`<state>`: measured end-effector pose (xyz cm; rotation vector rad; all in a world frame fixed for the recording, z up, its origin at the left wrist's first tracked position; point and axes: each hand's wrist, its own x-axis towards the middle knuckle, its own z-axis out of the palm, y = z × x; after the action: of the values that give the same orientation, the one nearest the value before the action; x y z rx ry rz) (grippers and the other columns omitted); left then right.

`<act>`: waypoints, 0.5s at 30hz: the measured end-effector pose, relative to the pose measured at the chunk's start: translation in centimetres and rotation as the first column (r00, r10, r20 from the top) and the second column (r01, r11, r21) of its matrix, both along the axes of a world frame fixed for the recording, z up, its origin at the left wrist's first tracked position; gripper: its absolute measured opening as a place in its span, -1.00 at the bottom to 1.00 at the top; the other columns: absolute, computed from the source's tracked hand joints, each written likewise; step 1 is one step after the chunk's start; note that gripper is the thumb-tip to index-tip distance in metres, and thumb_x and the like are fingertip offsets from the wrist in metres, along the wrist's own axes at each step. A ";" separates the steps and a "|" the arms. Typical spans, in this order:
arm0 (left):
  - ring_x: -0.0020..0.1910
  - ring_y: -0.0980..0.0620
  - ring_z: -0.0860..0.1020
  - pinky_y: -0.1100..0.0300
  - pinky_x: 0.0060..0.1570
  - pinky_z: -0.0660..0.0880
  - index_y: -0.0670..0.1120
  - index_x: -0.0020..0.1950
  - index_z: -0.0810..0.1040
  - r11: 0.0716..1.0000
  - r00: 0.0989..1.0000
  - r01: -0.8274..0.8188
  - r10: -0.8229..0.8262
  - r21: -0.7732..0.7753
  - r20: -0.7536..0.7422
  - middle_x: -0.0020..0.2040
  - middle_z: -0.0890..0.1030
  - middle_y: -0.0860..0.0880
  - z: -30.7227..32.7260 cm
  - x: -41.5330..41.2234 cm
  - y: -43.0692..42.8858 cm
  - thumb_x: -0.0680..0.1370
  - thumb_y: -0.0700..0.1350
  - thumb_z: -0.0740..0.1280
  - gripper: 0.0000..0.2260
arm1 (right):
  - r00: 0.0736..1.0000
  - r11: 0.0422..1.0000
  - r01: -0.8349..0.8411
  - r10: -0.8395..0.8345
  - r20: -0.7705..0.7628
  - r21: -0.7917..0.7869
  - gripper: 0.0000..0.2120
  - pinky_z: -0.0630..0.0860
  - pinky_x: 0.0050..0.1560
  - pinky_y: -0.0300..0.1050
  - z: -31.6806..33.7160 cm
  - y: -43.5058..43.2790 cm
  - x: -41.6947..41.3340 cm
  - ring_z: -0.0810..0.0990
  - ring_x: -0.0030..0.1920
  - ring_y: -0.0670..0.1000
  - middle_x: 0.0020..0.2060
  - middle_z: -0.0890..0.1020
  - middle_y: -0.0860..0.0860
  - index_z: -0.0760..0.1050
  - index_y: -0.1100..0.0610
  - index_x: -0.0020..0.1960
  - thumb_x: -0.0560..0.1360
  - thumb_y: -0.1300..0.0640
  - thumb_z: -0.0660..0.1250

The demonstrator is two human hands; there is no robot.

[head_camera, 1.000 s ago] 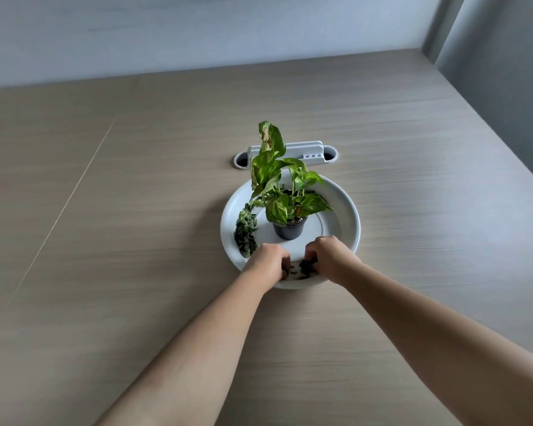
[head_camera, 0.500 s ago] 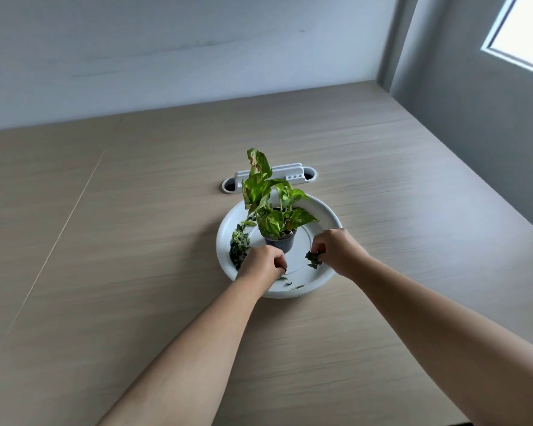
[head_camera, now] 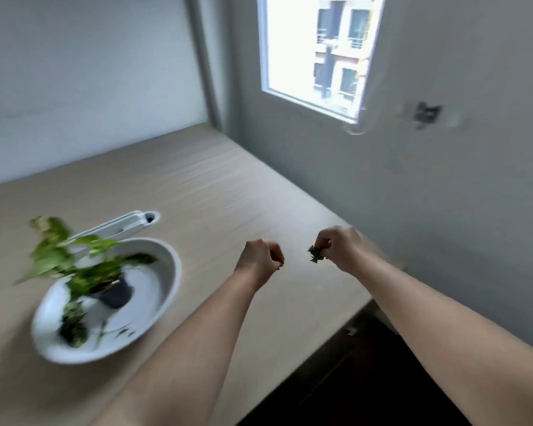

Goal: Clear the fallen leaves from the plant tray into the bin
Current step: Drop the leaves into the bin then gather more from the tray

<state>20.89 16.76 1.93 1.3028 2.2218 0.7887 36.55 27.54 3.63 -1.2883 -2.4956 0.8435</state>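
Observation:
The white round plant tray (head_camera: 166, 265) lies at the left on the wooden table, blurred by camera motion. In it stands a small dark pot (head_camera: 116, 295) with a green plant (head_camera: 71, 256), and dark fallen leaves (head_camera: 73, 329) lie near its front rim. My right hand (head_camera: 339, 252) is over the table's right part, pinching a clump of dark leaves (head_camera: 315, 255). My left hand (head_camera: 260, 259) is beside it, fingers closed, with a small dark bit at the fingertips. No bin is in view.
A white cable-port cover (head_camera: 126, 224) sits in the table behind the tray. The table's right edge (head_camera: 351, 318) drops to a dark floor. A grey wall with a window (head_camera: 317, 53) stands close on the right.
Both hands have lifted off the tray and swung right across the table, the right one carrying leaves. The view has turned right, bringing the window and table edge into sight.

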 end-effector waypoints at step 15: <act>-0.14 -0.04 0.63 0.20 -0.06 0.53 -0.13 -0.22 0.66 0.690 0.706 0.699 -0.707 -0.186 0.032 -0.18 0.70 -0.09 -9.1 43.0 20.2 0.34 -0.31 0.38 -0.88 | 0.764 0.733 0.645 -0.605 0.226 -0.217 -0.80 0.51 0.01 -0.15 -11.4 7.5 46.0 0.63 -0.01 0.12 -0.05 0.69 0.13 0.65 0.16 -0.08 0.37 0.36 0.33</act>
<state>63.91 36.99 -7.17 1.8911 1.5352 0.2426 82.56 35.00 -7.74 -2.1802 -1.8193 0.9631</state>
